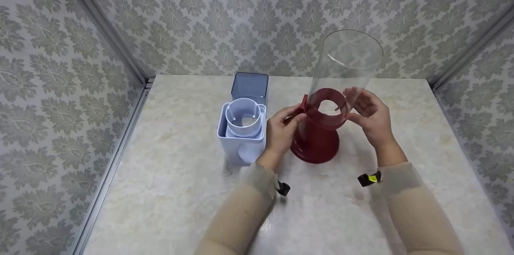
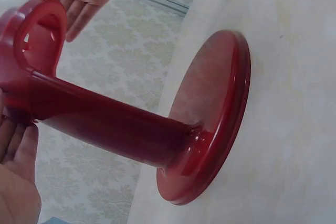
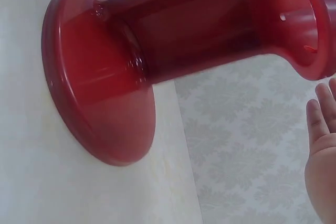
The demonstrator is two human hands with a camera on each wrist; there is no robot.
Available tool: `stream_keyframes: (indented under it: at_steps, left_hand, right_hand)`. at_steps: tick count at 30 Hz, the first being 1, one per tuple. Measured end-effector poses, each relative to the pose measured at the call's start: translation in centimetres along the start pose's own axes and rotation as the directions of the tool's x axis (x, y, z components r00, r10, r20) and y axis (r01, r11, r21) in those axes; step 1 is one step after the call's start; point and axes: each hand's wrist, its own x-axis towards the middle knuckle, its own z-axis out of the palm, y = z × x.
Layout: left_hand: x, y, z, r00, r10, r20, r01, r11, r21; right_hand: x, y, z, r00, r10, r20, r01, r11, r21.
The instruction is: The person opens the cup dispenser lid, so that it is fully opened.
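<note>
The left hand (image 1: 282, 129) is pinching the red stand (image 1: 315, 144) on the desk (image 1: 180, 190). The right hand (image 1: 373, 120) is holding loose fingers at the stand's right. A pale box (image 1: 233, 150) is sitting left of the stand. A clear tube (image 1: 344, 62) is standing on the stand.

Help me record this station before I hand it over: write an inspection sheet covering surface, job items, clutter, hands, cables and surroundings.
Surface: pale, marbled tabletop.
Job's things: red stand upright on its round base; clear cylinder rises from the stand's ring, seating depth unclear.
Clutter: pale blue container left of the stand, with a round part in its opening; blue see-through container behind it.
Hands: left hand grips the ring's left side; right hand is at the ring's right side, fingers extended.
Cables: nothing seen.
Surroundings: patterned walls behind and on both sides, metal rails at the edges.
</note>
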Motion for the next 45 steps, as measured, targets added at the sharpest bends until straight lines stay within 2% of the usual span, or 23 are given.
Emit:
stream_keyframes:
  at_steps: [6, 11, 15, 19, 21, 25, 28, 31, 34, 39, 45]
  left_hand:
    - [-0.6, 0.3, 0.3, 0.998, -0.006, -0.061, 0.008, 0.999, 0.031]
    - [-1.0, 0.5, 0.4, 0.998, -0.030, -0.050, 0.031, 0.999, 0.018]
    - [-1.1, 0.5, 0.4, 0.999, -0.008, -0.036, 0.011, 0.998, 0.057]
    - [-0.9, 0.1, 0.2, 1.000, 0.018, 0.002, -0.019, 0.996, 0.087]
    - [-0.8, -0.2, 0.1, 0.999, 0.017, 0.040, -0.020, 0.997, 0.074]
    - [-0.7, -0.4, 0.1, 0.992, 0.002, 0.128, -0.010, 0.998, 0.059]
    - [-0.5, -0.3, 0.2, 0.986, 0.008, 0.168, -0.018, 0.998, 0.060]
    - [-0.4, -0.2, 0.4, 0.983, 0.013, 0.183, -0.019, 0.999, 0.031]
    - [-0.5, -0.3, 0.5, 0.982, -0.002, 0.189, 0.001, 1.000, 0.006]
    - [-0.6, -0.3, 0.4, 0.984, -0.007, 0.177, 0.002, 1.000, 0.029]
    - [-0.9, -0.1, 0.3, 0.981, -0.010, 0.192, 0.007, 1.000, 0.018]
  right_hand:
    - [-0.3, -0.4, -0.2, 0.997, -0.032, 0.071, 0.029, 0.999, 0.040]
    - [-0.3, -0.7, 0.1, 0.993, -0.041, 0.114, 0.035, 0.998, 0.055]
    - [0.1, -1.0, 0.7, 0.992, -0.038, 0.123, 0.031, 0.998, 0.059]
    - [0.8, -1.8, 1.9, 0.994, -0.064, 0.087, 0.057, 0.995, 0.076]
    - [1.3, -2.4, 2.7, 0.995, -0.084, 0.053, 0.079, 0.993, 0.093]
    - [2.4, -3.3, 4.1, 0.992, -0.128, -0.008, 0.128, 0.981, 0.146]
    - [3.2, -3.4, 4.6, 0.991, -0.130, -0.009, 0.129, 0.976, 0.176]
    - [3.6, -2.9, 4.9, 0.994, -0.105, 0.033, 0.098, 0.981, 0.166]
    - [3.7, -2.1, 5.1, 0.991, -0.119, 0.062, 0.109, 0.984, 0.143]
    - [3.4, -1.2, 5.4, 0.981, -0.189, 0.043, 0.178, 0.967, 0.181]
    - [3.0, -1.3, 5.7, 0.981, -0.192, 0.005, 0.186, 0.957, 0.221]
